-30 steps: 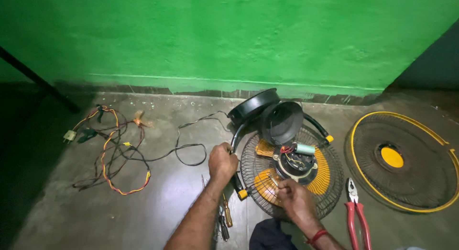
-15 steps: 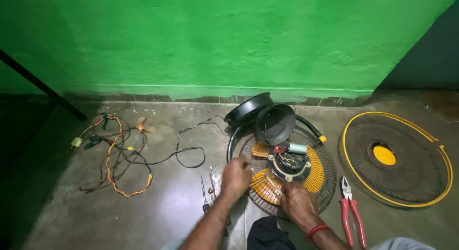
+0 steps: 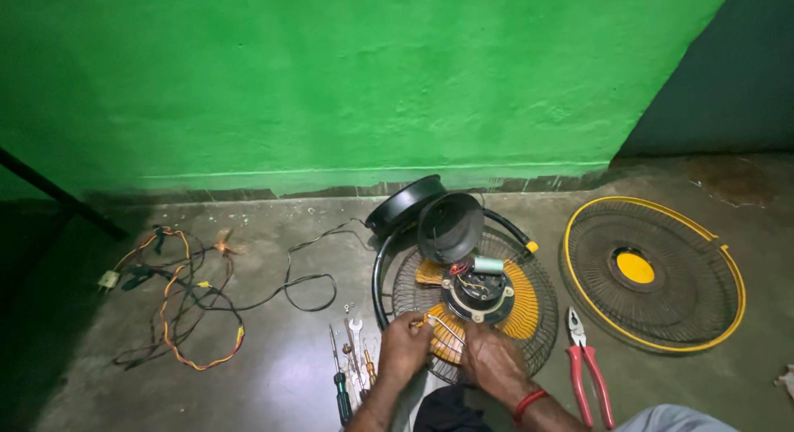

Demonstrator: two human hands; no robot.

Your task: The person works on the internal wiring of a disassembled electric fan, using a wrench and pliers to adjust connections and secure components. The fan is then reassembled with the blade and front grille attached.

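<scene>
Against the fan grille (image 3: 529,312), both hands' grip (image 3: 405,349) (image 3: 492,359) closes on its near rim.

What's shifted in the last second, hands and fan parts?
The left hand slid from the fan guard's black left rim inward to the near edge of the rear guard, beside the right hand; both now work at the wire mesh there. The motor, loose front guard, red pliers, screwdrivers and wires stayed put.

A makeshift repair spot: bare concrete floor (image 3: 248,382), green wall (image 3: 331,85), scattered hand tools (image 3: 351,366), loose wires (image 3: 178,295).
</scene>
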